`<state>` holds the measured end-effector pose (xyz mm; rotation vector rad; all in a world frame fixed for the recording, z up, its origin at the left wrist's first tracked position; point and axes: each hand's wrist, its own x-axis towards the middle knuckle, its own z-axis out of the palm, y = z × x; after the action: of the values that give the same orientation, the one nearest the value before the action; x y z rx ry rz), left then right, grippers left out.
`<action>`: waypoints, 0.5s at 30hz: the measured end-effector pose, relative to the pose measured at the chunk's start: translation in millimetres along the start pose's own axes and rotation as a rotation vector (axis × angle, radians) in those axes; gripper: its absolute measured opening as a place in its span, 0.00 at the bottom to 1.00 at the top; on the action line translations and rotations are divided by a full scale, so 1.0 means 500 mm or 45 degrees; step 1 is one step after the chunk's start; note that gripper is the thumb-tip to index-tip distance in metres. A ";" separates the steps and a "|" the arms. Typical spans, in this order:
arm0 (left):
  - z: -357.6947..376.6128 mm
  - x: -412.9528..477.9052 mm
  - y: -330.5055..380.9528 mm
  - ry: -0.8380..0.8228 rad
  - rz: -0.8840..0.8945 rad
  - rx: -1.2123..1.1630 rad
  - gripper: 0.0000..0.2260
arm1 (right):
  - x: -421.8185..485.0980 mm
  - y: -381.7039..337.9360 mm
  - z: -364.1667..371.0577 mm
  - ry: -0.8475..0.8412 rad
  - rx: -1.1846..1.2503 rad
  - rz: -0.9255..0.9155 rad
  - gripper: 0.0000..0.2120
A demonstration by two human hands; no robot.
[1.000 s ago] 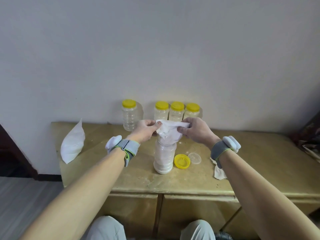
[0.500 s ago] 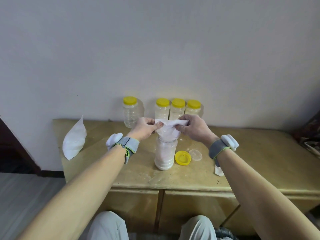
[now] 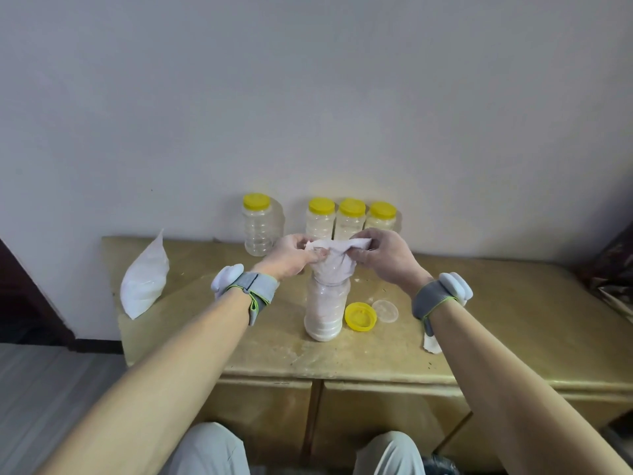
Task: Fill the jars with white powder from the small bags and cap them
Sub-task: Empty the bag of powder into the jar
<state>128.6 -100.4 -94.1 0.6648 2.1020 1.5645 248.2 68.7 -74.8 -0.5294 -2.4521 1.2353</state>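
Left hand [image 3: 291,257] and right hand [image 3: 385,260] pinch the bag [image 3: 334,267], apparently upended, on the open jar [image 3: 325,311].

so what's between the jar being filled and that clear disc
The loose yellow cap lies on the table between the jar and the clear disc, as the head view shows.

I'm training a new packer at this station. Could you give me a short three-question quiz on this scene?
1. True or false: the loose yellow cap lies on the table, right of the open jar.
2. How many capped jars stand by the wall?
3. The left hand and right hand both pinch: A) the small bag upended on the jar; B) a spoon; C) a towel.
Key: 1 true; 2 four; 3 A.
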 end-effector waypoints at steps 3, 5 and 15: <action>0.000 0.002 -0.009 0.046 0.067 0.018 0.10 | 0.003 0.010 -0.003 0.025 0.016 0.047 0.08; 0.000 0.001 -0.007 0.085 0.076 -0.011 0.10 | 0.001 0.011 -0.004 0.038 0.019 0.040 0.06; 0.007 0.002 -0.006 0.132 0.029 0.003 0.08 | -0.011 -0.010 0.001 -0.098 -0.028 -0.013 0.04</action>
<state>129.8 -97.8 -98.2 0.6229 2.1781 1.6423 251.8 63.2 -71.4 -0.4834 -2.5318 1.2482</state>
